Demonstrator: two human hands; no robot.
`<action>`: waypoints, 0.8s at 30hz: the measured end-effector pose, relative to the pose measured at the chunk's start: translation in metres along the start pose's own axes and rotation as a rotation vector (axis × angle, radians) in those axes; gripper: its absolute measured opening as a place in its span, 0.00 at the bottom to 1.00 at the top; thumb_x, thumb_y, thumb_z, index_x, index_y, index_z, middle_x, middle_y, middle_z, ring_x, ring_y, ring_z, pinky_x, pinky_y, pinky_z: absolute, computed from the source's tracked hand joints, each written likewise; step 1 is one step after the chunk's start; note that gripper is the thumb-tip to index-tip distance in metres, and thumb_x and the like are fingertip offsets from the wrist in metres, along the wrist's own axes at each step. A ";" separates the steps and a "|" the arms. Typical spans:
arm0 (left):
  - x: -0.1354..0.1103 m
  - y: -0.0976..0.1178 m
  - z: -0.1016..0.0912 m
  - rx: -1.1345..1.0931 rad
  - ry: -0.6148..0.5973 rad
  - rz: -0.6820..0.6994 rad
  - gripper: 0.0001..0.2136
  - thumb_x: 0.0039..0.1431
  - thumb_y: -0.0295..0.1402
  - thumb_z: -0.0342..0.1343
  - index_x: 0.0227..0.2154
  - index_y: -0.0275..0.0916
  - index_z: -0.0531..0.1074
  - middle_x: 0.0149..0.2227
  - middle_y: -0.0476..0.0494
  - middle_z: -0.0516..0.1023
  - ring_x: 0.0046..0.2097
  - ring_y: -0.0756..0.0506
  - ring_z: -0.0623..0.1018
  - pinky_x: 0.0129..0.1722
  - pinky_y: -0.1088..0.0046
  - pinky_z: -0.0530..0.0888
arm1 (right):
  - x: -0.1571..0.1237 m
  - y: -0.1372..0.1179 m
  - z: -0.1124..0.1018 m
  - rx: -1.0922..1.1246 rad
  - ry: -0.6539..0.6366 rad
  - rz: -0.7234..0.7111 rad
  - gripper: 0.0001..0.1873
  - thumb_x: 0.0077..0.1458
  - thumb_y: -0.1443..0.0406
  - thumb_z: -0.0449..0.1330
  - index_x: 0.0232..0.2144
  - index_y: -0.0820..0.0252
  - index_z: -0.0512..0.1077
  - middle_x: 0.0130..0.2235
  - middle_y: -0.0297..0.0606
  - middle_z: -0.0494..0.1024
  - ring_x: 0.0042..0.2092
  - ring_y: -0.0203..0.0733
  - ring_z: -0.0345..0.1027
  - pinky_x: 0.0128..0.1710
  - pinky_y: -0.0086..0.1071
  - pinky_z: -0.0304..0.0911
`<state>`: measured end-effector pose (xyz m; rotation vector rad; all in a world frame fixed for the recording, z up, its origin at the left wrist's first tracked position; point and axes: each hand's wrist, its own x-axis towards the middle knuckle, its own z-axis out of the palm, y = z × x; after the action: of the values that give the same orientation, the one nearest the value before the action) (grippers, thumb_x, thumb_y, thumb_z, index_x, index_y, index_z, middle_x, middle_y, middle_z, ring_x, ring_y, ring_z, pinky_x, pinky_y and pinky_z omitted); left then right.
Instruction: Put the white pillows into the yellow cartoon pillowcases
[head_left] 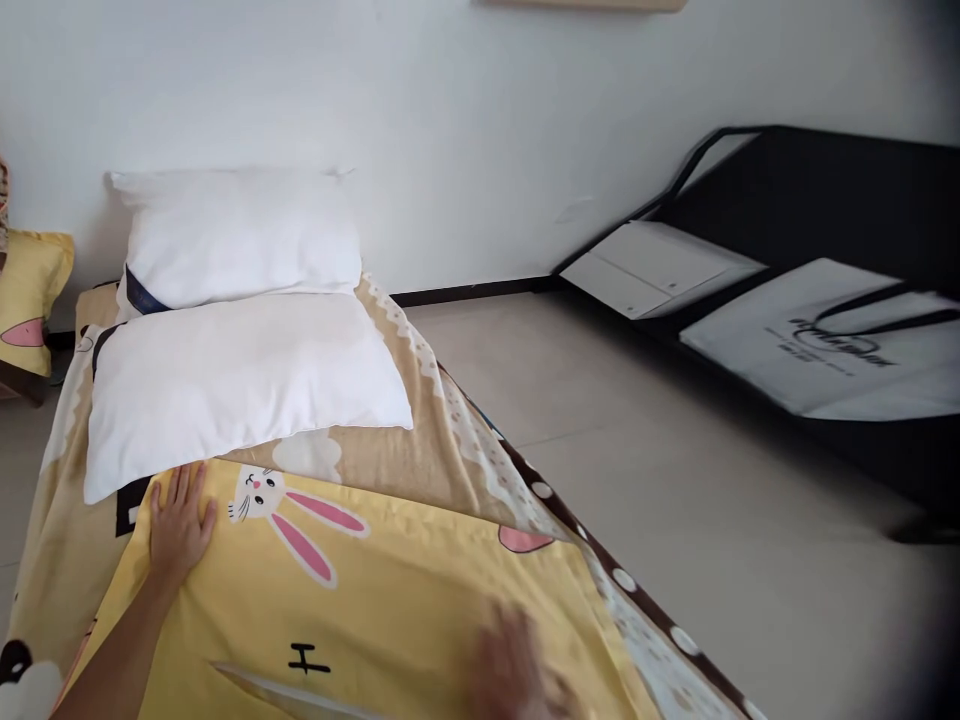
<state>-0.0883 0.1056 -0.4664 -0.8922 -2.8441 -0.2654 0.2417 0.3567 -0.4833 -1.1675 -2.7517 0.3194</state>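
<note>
Careful: the yellow cover (390, 600) on the bed (431, 440) could bunch.
Your left hand (178, 525) lies open on its corner by the pillow (240, 385); your right hand (514, 665) is too blurred to tell; uneven pushing would cause it.

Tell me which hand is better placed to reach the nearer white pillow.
Probably left: the left hand lies flat on the yellow cover just below the nearer white pillow; the blurred right hand is farther back.
</note>
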 end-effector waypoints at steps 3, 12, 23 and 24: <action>0.000 -0.003 0.000 -0.016 0.012 0.004 0.27 0.67 0.40 0.41 0.67 0.39 0.55 0.68 0.37 0.57 0.69 0.38 0.56 0.67 0.48 0.44 | 0.001 -0.145 0.040 0.102 -0.033 -0.277 0.30 0.65 0.57 0.39 0.65 0.58 0.59 0.67 0.39 0.59 0.68 0.48 0.52 0.64 0.50 0.51; -0.002 -0.003 0.004 -0.079 0.028 -0.025 0.27 0.67 0.41 0.39 0.67 0.41 0.56 0.68 0.38 0.58 0.68 0.39 0.57 0.68 0.50 0.41 | 0.084 0.001 0.023 0.001 -0.067 -0.319 0.30 0.66 0.54 0.42 0.66 0.55 0.56 0.67 0.39 0.59 0.69 0.45 0.48 0.68 0.47 0.41; -0.003 -0.003 0.004 -0.043 0.062 -0.004 0.27 0.68 0.41 0.36 0.66 0.40 0.57 0.67 0.37 0.60 0.68 0.40 0.57 0.68 0.50 0.43 | -0.016 0.154 -0.006 -0.112 0.074 -0.011 0.33 0.65 0.52 0.37 0.69 0.54 0.49 0.69 0.43 0.55 0.69 0.49 0.47 0.65 0.51 0.45; -0.003 -0.004 0.003 -0.036 0.061 -0.003 0.27 0.68 0.41 0.36 0.66 0.40 0.57 0.67 0.37 0.60 0.68 0.40 0.57 0.68 0.50 0.43 | -0.026 0.144 -0.003 -0.096 0.038 -0.057 0.33 0.65 0.52 0.38 0.69 0.53 0.47 0.69 0.41 0.55 0.69 0.48 0.47 0.65 0.49 0.46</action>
<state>-0.0882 0.1016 -0.4708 -0.8713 -2.7931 -0.3397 0.3599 0.4356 -0.5173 -1.1020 -2.7891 0.1595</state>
